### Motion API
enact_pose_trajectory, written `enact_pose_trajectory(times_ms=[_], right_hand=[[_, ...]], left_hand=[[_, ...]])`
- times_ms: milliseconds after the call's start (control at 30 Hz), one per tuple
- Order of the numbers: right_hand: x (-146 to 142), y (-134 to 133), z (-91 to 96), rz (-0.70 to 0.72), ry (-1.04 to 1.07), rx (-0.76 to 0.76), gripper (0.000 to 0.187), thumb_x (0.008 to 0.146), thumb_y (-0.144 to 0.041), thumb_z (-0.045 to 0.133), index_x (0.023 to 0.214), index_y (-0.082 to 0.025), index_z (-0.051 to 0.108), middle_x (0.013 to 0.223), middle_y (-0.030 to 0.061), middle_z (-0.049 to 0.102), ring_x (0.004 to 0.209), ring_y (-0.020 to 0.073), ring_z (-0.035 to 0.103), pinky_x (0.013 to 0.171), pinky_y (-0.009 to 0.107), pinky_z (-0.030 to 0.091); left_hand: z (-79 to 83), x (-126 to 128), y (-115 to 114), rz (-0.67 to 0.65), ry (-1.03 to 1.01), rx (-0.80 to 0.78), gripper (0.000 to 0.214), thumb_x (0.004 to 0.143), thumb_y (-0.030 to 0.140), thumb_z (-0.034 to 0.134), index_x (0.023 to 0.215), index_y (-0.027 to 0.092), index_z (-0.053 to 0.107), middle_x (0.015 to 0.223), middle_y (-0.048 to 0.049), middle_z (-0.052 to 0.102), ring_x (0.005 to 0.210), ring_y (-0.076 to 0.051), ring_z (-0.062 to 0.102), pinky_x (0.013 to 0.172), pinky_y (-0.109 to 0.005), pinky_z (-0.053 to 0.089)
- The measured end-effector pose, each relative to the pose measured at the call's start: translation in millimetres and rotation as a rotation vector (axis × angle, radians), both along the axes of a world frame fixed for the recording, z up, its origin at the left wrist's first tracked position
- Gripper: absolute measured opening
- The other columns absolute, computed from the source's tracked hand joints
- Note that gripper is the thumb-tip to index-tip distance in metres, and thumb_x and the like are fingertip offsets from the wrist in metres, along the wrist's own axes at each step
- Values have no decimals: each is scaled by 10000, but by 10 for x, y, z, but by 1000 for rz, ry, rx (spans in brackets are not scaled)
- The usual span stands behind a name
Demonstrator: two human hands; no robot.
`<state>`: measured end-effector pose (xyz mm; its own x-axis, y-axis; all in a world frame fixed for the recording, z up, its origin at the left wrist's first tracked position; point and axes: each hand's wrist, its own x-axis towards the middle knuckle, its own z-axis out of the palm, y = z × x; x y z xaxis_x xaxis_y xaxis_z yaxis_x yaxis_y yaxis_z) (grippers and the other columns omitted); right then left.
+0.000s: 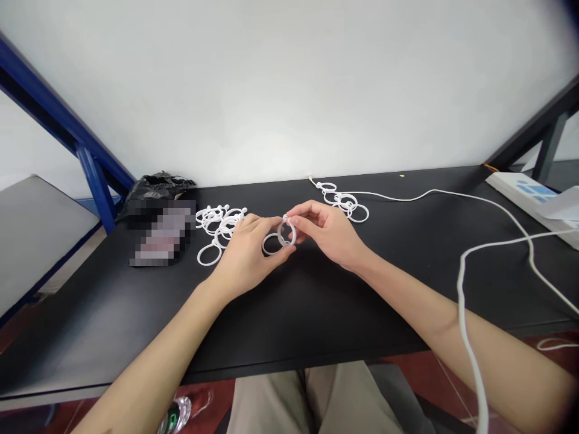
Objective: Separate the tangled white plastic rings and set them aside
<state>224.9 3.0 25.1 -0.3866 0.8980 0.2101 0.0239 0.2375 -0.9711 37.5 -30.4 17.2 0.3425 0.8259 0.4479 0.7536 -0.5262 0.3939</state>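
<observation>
Over the middle of the black table, my left hand (248, 253) grips a white plastic ring (294, 239) by its side, thumb below and fingers above. The fingertips of my right hand (323, 229) pinch the top of that ring, where a small round knob sits. A second white ring (263, 248) shows just left of it, partly behind my left hand; whether the two are joined I cannot tell. Left of my left hand lies a pile of white rings (208, 254) with small knobs. Several more rings (360, 214) lie behind my right hand, near the wall.
A black plastic bag (158, 184) and a blurred-out object (163, 235) are at the left of the table (325, 325). A white cable (461, 283) loops across the right side and over my right forearm. A white power strip-like box (520, 190) lies far right.
</observation>
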Motion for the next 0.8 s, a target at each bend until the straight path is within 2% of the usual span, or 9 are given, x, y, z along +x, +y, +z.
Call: enact_pose_trajectory(times_ms=[167, 300, 467, 700, 800], right_hand=[[-2, 3, -25, -78, -104, 133, 252, 868, -345, 647, 1082, -213, 664, 1043, 45, 686, 831, 144, 673, 721, 307, 604], [6, -2, -20, -61, -149, 187, 173, 897, -326, 608, 985, -204, 692, 978, 32, 712, 795, 136, 674, 770, 317, 590], [3, -20, -21, -59, -155, 214, 146, 892, -320, 618, 949, -200, 677, 945, 29, 718, 795, 144, 678, 787, 327, 572], [-8, -4, -38, -20, -112, 140, 113, 866, -292, 650, 852, -182, 670, 859, 12, 710, 717, 122, 652, 733, 295, 547], [-4, 4, -59, -53, -109, 113, 194, 871, -348, 649, 982, -189, 664, 901, 20, 712, 752, 132, 663, 770, 318, 547]], left_hand=[[-7, -12, 11, -24, 1, 42, 331, 851, 283, 624, 1170, 206, 582, 1003, -52, 668, 934, -236, 560, 867, -409, 471], [-1, -14, 6, -35, -3, 51, 340, 862, 260, 599, 1193, 190, 577, 1032, -60, 657, 964, -235, 555, 889, -410, 466], [12, -24, 4, -23, -60, 16, 322, 886, 345, 624, 1175, 206, 597, 1036, -52, 672, 972, -230, 586, 907, -414, 465], [5, -41, 14, -8, -49, -5, 352, 878, 365, 650, 1194, 218, 603, 1087, -48, 691, 1014, -238, 594, 902, -406, 476], [19, -46, 30, 36, -28, 38, 341, 879, 364, 646, 1185, 216, 611, 1079, -46, 699, 1001, -239, 596, 917, -411, 469]])
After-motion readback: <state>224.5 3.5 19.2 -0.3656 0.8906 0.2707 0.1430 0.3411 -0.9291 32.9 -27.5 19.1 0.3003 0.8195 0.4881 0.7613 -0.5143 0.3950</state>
